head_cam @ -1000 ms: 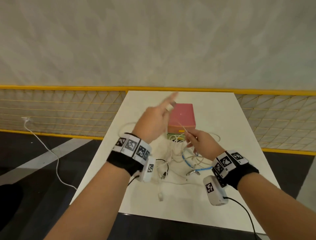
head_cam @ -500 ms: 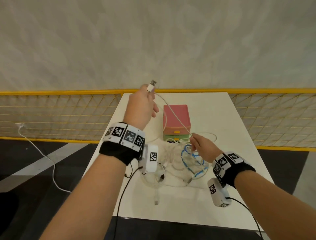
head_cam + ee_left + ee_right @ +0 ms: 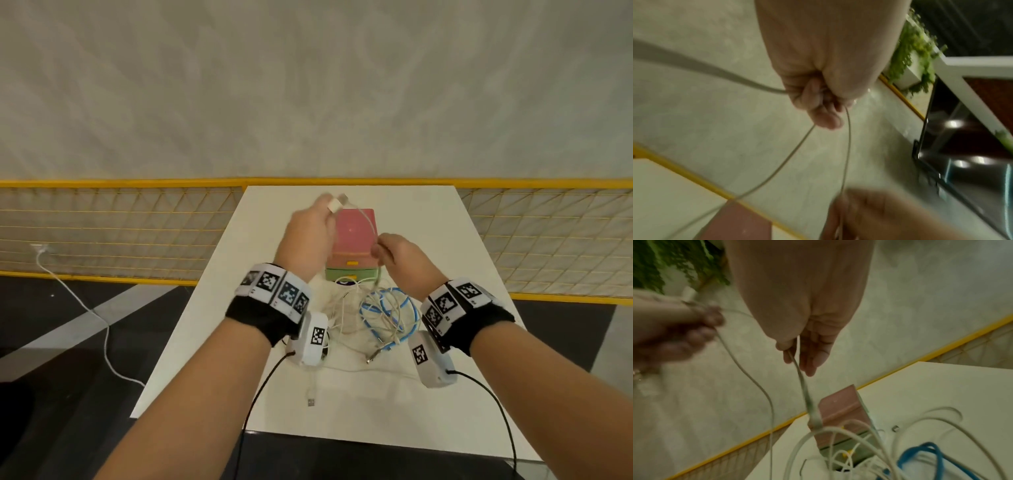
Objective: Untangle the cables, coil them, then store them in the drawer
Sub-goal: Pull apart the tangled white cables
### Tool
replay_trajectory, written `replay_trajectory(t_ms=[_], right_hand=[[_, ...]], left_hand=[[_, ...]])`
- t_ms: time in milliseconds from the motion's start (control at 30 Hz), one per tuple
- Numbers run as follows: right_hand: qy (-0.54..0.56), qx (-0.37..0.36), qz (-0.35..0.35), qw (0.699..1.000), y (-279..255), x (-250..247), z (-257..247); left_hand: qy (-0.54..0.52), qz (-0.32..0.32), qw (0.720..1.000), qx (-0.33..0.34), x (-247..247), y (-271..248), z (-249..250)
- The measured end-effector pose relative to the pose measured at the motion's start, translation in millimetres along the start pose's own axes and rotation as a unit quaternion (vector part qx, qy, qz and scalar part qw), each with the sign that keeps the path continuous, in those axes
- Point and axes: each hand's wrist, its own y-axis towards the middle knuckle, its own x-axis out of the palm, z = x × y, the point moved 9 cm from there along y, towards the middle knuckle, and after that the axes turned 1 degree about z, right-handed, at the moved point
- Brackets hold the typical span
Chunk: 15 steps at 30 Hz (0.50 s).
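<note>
Lowered left hand (image 3: 310,236) | pinches thin white cable (image 3: 366,219) | right hand (image 3: 400,260) grips

White table (image 3: 445,404), drawer unit (image 3: 352,274), tangled cables (image 3: 370,315)

A fenced indoor test area, possibly a lab, is suggested: a white table (image 3: 445,219) is set against a yellow mesh barrier (image 3: 120,226), backed by a pale marbled wall (image 3: 308,85), with a dark, striped floor (image 3: 68,342).
</note>
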Motion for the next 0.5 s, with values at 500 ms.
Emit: replay_trajectory(t_ms=[500], right_hand=[[-0.142, -0.114, 0.22, 0.958, -54.5, -79.4, -103.8]], left_hand=[[0.047, -0.154, 0.984, 0.079, -7.7, -43.4, 17.1]])
